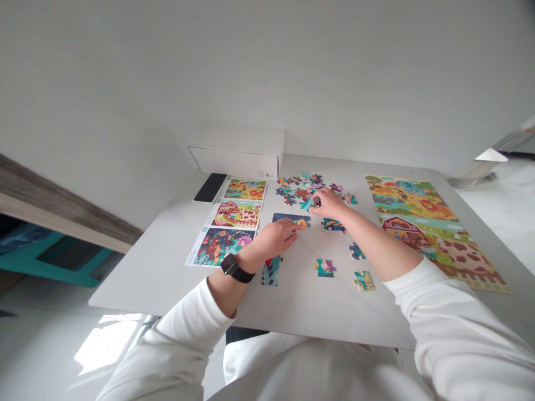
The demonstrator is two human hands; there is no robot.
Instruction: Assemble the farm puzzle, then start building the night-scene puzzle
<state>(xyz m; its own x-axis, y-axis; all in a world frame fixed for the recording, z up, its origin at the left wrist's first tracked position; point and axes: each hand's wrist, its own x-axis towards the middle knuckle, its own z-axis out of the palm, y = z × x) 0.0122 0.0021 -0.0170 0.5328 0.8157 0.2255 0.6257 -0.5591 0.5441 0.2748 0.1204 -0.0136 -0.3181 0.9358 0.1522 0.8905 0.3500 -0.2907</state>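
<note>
On the flat white desk (301,312), the far heap of multicoloured cardboard pieces (304,184) could scatter if brushed. Your left hand (277,240), loosely spread, could drag the dark-blue joined strip (295,217) askew. Your right hand's (328,204) grip apparently pinches a teal cardboard piece (308,204) at the heap's near edge.

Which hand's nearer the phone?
Left. The left hand is below and right of the phone in frame; the right hand is farther right, at the puzzle pile.
</note>
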